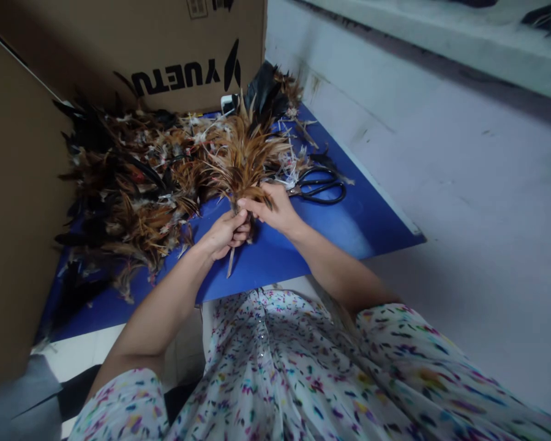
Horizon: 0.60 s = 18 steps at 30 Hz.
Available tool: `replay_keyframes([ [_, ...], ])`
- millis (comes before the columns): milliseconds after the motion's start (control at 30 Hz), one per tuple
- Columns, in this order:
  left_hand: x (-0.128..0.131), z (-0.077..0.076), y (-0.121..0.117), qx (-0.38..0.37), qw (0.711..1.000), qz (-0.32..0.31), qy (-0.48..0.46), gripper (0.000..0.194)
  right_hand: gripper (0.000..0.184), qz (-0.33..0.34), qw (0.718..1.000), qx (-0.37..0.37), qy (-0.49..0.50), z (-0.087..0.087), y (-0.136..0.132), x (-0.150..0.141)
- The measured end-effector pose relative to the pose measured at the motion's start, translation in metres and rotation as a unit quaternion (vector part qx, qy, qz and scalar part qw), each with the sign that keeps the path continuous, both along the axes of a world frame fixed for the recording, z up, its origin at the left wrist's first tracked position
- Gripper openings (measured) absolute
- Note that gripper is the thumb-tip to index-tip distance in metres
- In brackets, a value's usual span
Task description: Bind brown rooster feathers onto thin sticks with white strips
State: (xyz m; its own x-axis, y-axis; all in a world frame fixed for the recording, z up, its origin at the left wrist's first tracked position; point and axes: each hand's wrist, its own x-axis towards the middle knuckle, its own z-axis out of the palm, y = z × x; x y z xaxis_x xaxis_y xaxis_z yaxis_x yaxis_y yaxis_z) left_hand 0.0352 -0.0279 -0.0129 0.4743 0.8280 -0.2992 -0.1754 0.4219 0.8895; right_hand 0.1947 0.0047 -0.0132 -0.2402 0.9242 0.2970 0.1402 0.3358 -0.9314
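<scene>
A bundle of brown feathers fans upward from between my two hands, over the front of the blue table. My left hand is closed round its stem, and a thin stick end pokes out below the fist. My right hand is closed on the lower feathers just above, thumb and fingers pinching, close to my left thumb. Right beside it lie black-handled scissors, with the blades partly covered. To the left spreads a large heap of loose brown and black feathers.
The blue tabletop runs along a pale wall on the right. A cardboard box with upside-down lettering stands behind the feathers, and another cardboard panel rises at the left. A ledge juts out at upper right.
</scene>
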Motion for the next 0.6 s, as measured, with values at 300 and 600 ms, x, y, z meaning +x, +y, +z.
replay_keyframes([
  [300, 0.001, 0.004, -0.001, 0.006, 0.999, 0.031, -0.014, 0.061, 0.048, -0.165, 0.982, 0.004, 0.089, 0.011, -0.006, 0.017],
  [600, 0.004, 0.010, -0.004, 0.040, 0.994, 0.098, 0.018, 0.052, 0.050, 0.010, 0.992, -0.102, -0.069, 0.007, -0.013, 0.000],
])
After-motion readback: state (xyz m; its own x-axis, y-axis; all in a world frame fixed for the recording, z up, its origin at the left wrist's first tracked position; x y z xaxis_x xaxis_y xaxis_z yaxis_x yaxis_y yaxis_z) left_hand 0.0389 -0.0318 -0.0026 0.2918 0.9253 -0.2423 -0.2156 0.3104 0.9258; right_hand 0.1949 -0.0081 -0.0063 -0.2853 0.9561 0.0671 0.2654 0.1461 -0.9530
